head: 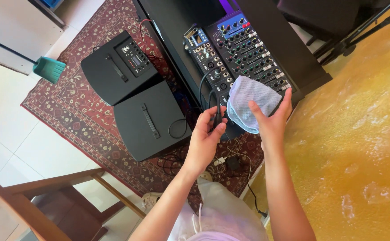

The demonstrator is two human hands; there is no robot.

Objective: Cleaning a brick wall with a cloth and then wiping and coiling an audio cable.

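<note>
1. Fingers [212, 122] of the left hand [204, 143] are pinched on a black cable [205, 82] plugged into the audio mixer [237, 49]; a tug could unseat it.
2. A pale blue cloth [250, 100] is pressed by the right hand [273, 122] at the mixer's edge; knobs could be shifted.

Pale blue cloth [253, 100], black cable [216, 117], red patterned rug [83, 96] (floral).

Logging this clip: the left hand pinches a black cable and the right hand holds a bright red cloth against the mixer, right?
Not quite. The cloth is pale blue-grey, not red, as the head view shows. The left hand does pinch the black cable, and the right hand holds the cloth against the mixer.
</note>
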